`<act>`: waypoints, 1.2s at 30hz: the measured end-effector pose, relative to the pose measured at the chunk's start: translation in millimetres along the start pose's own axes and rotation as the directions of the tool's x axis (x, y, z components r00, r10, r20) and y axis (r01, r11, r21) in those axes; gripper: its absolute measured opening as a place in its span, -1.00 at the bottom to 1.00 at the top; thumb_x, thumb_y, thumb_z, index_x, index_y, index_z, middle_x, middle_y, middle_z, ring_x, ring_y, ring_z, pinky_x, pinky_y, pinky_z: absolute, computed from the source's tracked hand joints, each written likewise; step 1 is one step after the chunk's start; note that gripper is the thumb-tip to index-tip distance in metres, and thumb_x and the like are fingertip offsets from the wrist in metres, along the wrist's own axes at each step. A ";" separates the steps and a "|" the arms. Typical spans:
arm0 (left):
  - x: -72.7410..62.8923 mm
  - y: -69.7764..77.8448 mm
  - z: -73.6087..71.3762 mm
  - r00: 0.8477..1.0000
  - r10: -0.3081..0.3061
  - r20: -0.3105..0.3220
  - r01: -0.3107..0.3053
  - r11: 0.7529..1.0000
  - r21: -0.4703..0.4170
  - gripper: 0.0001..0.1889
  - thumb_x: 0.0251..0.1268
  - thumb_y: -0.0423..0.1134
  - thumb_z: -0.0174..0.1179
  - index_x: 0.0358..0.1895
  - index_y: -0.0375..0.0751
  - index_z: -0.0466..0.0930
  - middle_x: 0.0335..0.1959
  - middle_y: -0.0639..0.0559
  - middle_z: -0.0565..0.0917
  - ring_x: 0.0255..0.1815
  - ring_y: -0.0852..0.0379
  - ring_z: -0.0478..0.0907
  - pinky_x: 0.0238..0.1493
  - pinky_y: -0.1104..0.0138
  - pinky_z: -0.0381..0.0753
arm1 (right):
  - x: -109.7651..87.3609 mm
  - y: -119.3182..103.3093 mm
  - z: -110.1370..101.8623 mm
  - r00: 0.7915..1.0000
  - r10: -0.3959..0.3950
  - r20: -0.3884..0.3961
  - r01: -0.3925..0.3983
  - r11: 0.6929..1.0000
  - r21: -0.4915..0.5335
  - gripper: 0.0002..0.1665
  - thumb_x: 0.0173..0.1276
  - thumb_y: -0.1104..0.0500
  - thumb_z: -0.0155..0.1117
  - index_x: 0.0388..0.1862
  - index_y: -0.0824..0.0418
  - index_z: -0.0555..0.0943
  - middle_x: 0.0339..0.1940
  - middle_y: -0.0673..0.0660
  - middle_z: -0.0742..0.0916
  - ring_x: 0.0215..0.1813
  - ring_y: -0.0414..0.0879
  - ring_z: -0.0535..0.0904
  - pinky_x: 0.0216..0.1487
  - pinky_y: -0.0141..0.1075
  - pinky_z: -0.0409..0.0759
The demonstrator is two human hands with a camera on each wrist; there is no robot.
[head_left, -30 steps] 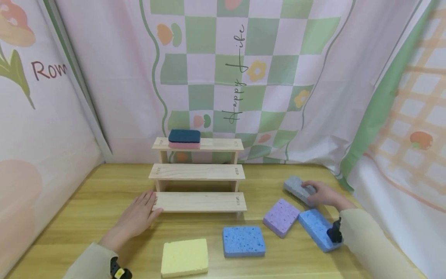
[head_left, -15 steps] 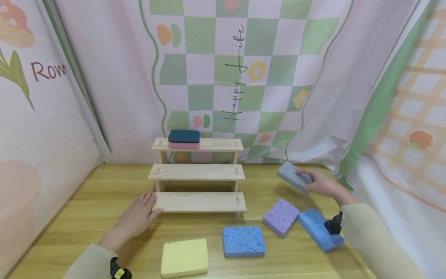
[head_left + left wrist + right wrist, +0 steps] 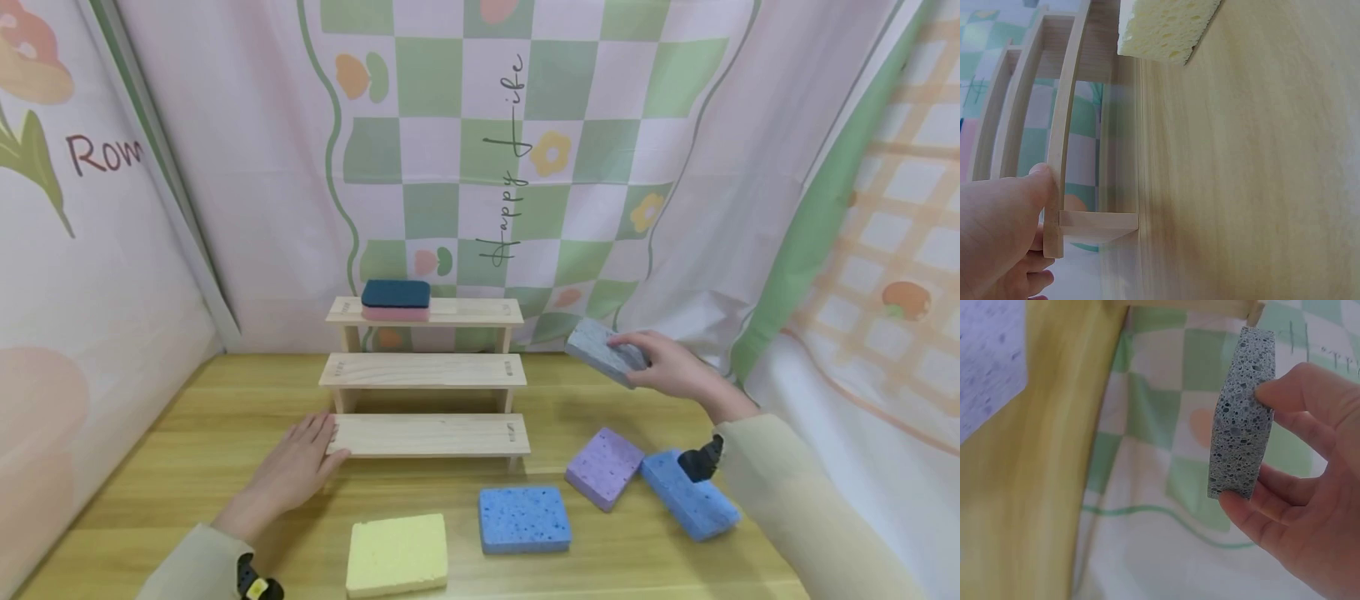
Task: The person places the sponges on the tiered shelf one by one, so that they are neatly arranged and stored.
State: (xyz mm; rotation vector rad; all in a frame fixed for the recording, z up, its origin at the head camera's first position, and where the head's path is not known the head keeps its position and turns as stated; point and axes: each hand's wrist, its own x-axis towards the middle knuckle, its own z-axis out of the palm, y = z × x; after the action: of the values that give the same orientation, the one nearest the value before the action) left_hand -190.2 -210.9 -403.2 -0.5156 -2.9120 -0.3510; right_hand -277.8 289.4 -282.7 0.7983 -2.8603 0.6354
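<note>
Patterned curtains [image 3: 495, 167] wall this wooden table [image 3: 637, 567] into a booth.

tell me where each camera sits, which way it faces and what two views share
Head: worn on the head, looking forward and down at the table, stepped shelf and checked curtain; left hand, right hand and sleeves show.
Left wrist: on that wrist, looking along shelf and table to the yellow sponge; left hand shows.
Right wrist: on that wrist, looking at the grey sponge, curtain behind; right hand shows.
Shared: head and right wrist both show the grey sponge in the right hand.
</note>
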 end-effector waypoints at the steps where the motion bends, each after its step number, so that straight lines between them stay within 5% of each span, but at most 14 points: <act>1: -0.1 0.1 -0.1 1.000 0.001 0.000 -0.001 1.000 0.001 -0.31 0.44 0.04 -0.16 0.25 -0.63 0.16 0.30 -0.46 0.15 0.31 -0.37 0.05 0.29 -0.11 0.02 | 2.0 -3.0 -0.7 1.000 -0.002 0.001 0.002 1.000 0.004 -0.40 0.04 0.37 0.26 0.16 0.32 0.46 0.16 0.48 0.41 0.10 0.29 0.35 -0.04 0.11 0.41; 11: 1.2 -0.1 0.1 1.000 0.005 -0.011 -0.004 1.000 0.010 -0.34 0.44 -0.01 -0.12 0.25 -0.63 0.16 0.30 -0.46 0.15 0.31 -0.36 0.07 0.29 -0.10 0.03 | 23.6 -30.2 -4.9 0.999 -0.040 -0.010 0.040 0.999 0.013 -0.36 0.04 0.36 0.26 0.19 0.25 0.45 0.05 0.35 0.49 -0.07 0.14 0.42 -0.16 -0.02 0.49; 28: 2.2 0.1 -0.3 1.000 0.005 -0.001 -0.005 1.000 0.014 -0.34 0.44 0.00 -0.13 0.25 -0.64 0.16 0.29 -0.47 0.15 0.31 -0.37 0.07 0.29 -0.10 0.02 | 65.2 -59.8 9.1 0.985 -0.174 0.002 0.174 0.985 0.002 -0.40 0.08 0.36 0.21 0.19 0.22 0.46 0.20 0.33 0.42 0.12 0.18 0.35 -0.07 0.03 0.44; 36: 0.4 0.2 0.0 1.000 0.007 -0.006 -0.007 1.000 0.012 -0.33 0.43 0.01 -0.12 0.24 -0.64 0.17 0.29 -0.47 0.17 0.30 -0.37 0.08 0.28 -0.12 0.03 | 82.7 -76.3 14.1 0.988 -0.150 0.028 0.150 0.988 -0.021 -0.38 0.09 0.32 0.20 0.21 0.15 0.46 0.21 0.31 0.43 0.20 0.19 0.28 0.06 0.06 0.37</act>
State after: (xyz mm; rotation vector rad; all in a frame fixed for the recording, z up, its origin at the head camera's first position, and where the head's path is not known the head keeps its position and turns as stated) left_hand -190.5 -210.6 -403.1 -0.5224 -2.9039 -0.3340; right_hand -309.1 185.3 -250.4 1.0133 -2.7903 0.5756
